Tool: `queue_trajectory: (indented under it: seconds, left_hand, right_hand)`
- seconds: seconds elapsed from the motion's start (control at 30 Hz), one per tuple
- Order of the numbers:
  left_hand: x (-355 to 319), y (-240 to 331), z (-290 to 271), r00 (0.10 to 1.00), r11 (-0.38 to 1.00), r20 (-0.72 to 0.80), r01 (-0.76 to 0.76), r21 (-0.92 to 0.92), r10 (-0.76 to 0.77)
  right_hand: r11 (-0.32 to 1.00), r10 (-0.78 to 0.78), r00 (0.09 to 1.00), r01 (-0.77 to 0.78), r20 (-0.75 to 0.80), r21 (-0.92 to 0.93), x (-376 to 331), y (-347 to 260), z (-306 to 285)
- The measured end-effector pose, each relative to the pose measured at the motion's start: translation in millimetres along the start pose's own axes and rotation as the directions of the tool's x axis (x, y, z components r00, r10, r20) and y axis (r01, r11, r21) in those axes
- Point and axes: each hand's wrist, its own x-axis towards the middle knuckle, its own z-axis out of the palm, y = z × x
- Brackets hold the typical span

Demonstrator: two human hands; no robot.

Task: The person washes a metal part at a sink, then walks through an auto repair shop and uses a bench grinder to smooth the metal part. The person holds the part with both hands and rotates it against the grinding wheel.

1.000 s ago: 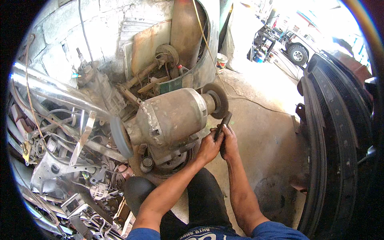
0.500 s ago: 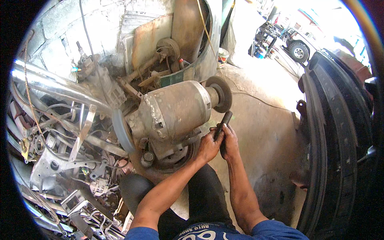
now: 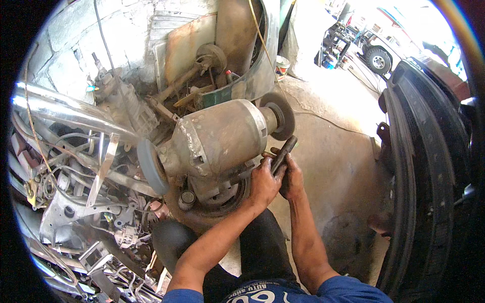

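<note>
A dark cylindrical metal rod or pin (image 3: pixel 286 150) is gripped between both hands, tilted with its upper end toward the right-hand wheel. My left hand (image 3: pixel 263 181) closes round its lower part, fingers wrapped. Pressed against the rod from the other side, my right hand (image 3: pixel 293 178) is closed on it too. Just above the rod's tip is the dark round wheel (image 3: pixel 283 116) of a bench grinder (image 3: pixel 222 134); a small gap seems to part them. The grinder's other wheel, a grey one (image 3: pixel 152 166), faces the scrap on the left. The rod's lower end is hidden by my fingers.
Metal scrap and car parts (image 3: pixel 76 212) crowd the left side, beneath a shiny pipe (image 3: pixel 70 113). A small can (image 3: pixel 186 199) stands by the grinder's base. Dark bumper-like panels (image 3: pixel 419 166) line the right. A cable (image 3: pixel 333 124) crosses the floor; a vehicle wheel (image 3: pixel 378 61) shows far off.
The rod has tilted further to the right, and its tip has moved slightly up. My fingers have shifted on it; the left hand has turned a little.
</note>
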Motion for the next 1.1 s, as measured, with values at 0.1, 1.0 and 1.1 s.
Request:
queue_trajectory:
  seconds: [0.1,1.0,1.1]
  left_hand:
    - [1.4,0.2,1.2,1.000,1.000,-0.011,-0.001,-0.008,0.001]
    - [35.6,-15.2,17.1,0.917,0.729,0.357,0.366,-0.578,-0.177]
    - [36.7,-12.5,17.4,0.898,0.680,0.410,0.400,-0.615,-0.158]
  right_hand:
    - [1.000,-0.005,1.000,0.005,0.000,-0.027,2.7,1.9,-6.7]
    - [0.991,-0.131,0.973,0.126,-0.192,-0.040,16.6,-7.1,-23.5]
    - [0.989,-0.143,0.969,0.134,-0.201,-0.056,17.7,-13.4,-22.5]
